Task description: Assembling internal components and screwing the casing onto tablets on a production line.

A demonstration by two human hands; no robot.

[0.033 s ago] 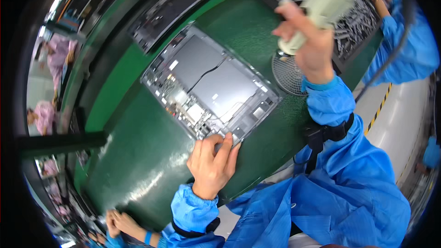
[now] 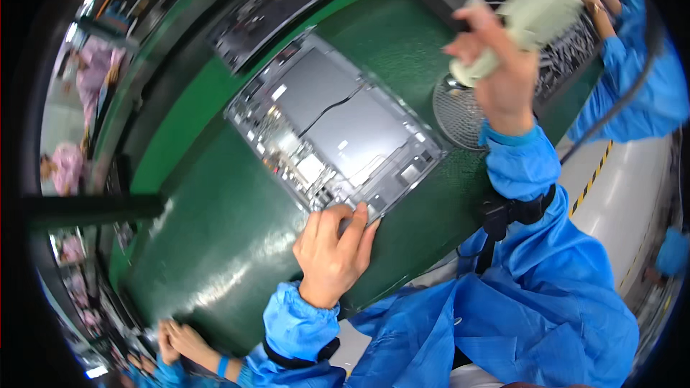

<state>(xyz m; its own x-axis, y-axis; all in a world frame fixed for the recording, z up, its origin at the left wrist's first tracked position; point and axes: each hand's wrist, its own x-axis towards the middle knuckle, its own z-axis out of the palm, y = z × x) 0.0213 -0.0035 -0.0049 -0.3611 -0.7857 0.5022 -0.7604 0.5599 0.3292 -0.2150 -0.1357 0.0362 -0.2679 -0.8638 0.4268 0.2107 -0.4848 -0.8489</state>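
- You are pressing your left hand (image 2: 332, 250) flat on the near corner of the opened device chassis (image 2: 334, 129), fingers spread and lying on its edge rather than pinching it; this looks like a way of pinning the part so it is not sliding on the belt.
- The chassis is lying face-up on the green conveyor mat (image 2: 215, 244), at about 12 o'clock from your left hand, with its grey shield plates and a thin black cable across the middle exposed to you.
- You are holding your right hand (image 2: 503, 72) raised at about 2 o'clock from the chassis, fingers wrapped tightly round a cream-coloured electric screwdriver (image 2: 532, 14); its tip is not visible, so I cannot tell whether it is carrying a screw.
- The tool is hanging well apart from the chassis, above a round mesh dish (image 2: 453, 115) sitting just beside the chassis at its 3 o'clock; whether it holds screws I cannot tell.
- A second dark chassis (image 2: 273, 7) is waiting at 11 o'clock, further up the belt.
- Another worker's hands (image 2: 180, 341) are resting on the mat edge at 7 o'clock, and a blue-sleeved arm (image 2: 632, 65) is working at 2 o'clock.
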